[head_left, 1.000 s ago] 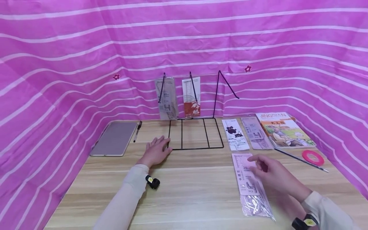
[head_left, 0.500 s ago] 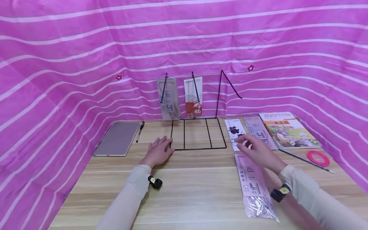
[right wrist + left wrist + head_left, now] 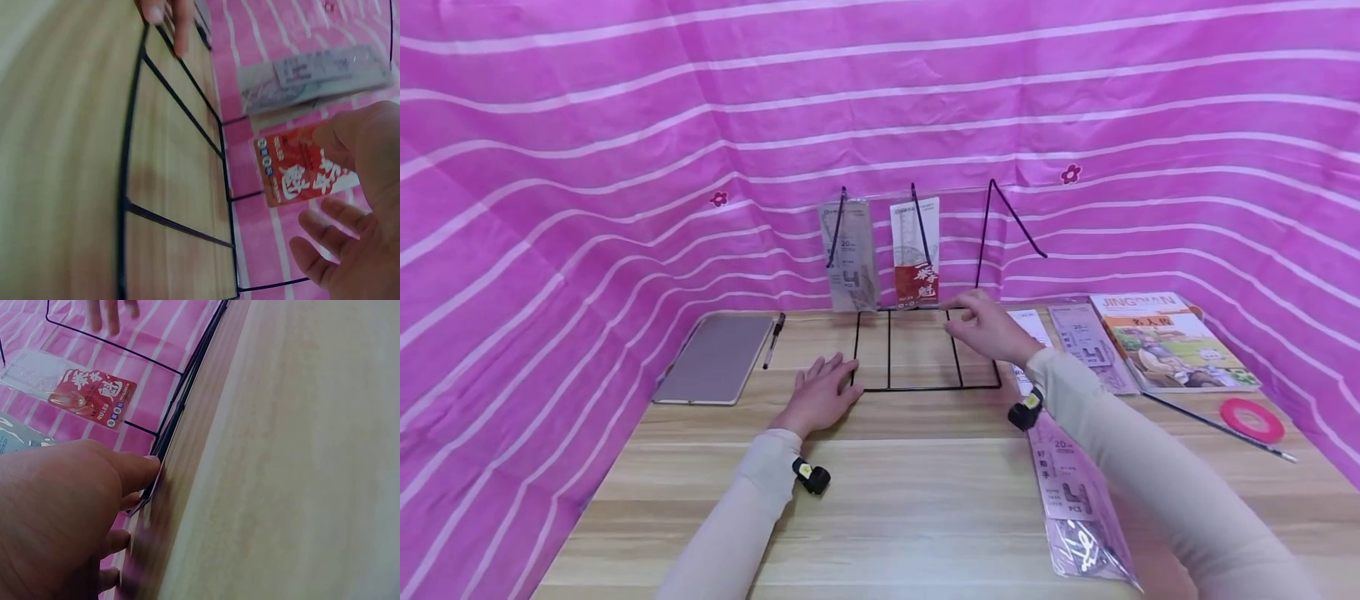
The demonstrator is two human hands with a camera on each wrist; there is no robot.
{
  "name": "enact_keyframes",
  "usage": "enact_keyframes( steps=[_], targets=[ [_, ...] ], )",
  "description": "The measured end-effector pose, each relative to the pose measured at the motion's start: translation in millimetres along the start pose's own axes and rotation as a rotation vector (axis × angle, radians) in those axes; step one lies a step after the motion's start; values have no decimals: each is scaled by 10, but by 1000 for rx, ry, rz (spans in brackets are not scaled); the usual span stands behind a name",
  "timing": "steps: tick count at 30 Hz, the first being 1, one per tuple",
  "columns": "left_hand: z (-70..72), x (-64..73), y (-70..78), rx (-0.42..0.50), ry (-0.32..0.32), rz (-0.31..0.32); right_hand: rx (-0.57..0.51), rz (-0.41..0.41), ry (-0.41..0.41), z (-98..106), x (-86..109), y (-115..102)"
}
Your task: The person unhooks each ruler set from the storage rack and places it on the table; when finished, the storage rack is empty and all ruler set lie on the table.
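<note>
My left hand [image 3: 820,396] rests on the table with its fingertips at the near left corner of a black wire display rack [image 3: 925,388]. In the left wrist view its thumb [image 3: 140,469] touches the rack's base wire. My right hand [image 3: 988,329] hovers over the right part of the base, fingers apart and holding nothing. It is close to a red-and-white ruler pack [image 3: 916,250] hanging on the middle hook; the right wrist view shows that pack's red lower end [image 3: 290,165] beside the thumb. Clear-bagged ruler packs [image 3: 852,250] hang on the left hook. The right hook [image 3: 1018,218] bears nothing.
On the right lie a lilac ruler pack [image 3: 1067,475], another lilac pack [image 3: 1086,342], a white ruler set [image 3: 1030,325] partly behind my arm, a book [image 3: 1172,342], a pencil [image 3: 1217,429] and a pink ring [image 3: 1231,414]. A grey tablet [image 3: 715,358] and pen [image 3: 774,337] lie left.
My right hand has moved from over the near lilac pack, past the white ruler set, forward and left to the rack. The left hand has stayed at the rack's corner. The view has shifted slightly.
</note>
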State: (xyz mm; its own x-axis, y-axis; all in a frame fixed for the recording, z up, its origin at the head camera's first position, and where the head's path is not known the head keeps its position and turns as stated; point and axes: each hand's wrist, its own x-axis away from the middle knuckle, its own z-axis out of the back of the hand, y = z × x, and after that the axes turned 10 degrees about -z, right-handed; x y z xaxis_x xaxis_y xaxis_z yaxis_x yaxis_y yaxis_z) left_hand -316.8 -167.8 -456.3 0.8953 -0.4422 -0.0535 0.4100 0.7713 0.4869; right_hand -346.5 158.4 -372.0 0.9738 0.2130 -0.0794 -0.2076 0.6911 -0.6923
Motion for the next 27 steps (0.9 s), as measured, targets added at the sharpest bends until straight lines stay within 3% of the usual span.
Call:
enact_keyframes(
  steps=[10, 15, 22, 27],
  targets=[
    [11, 7, -3, -3, 3, -6, -24, -59, 0, -29, -581, -12],
    [-6, 40, -4, 7, 5, 10, -41, -16, 12, -68, -739, -77],
    [-24, -6, -3, 11, 6, -18, -169, -96, 35, -49, -689, -130],
    [-2, 4, -24, 10, -1, 0, -232, -15, 151, -68, -536, -153]
  ],
)
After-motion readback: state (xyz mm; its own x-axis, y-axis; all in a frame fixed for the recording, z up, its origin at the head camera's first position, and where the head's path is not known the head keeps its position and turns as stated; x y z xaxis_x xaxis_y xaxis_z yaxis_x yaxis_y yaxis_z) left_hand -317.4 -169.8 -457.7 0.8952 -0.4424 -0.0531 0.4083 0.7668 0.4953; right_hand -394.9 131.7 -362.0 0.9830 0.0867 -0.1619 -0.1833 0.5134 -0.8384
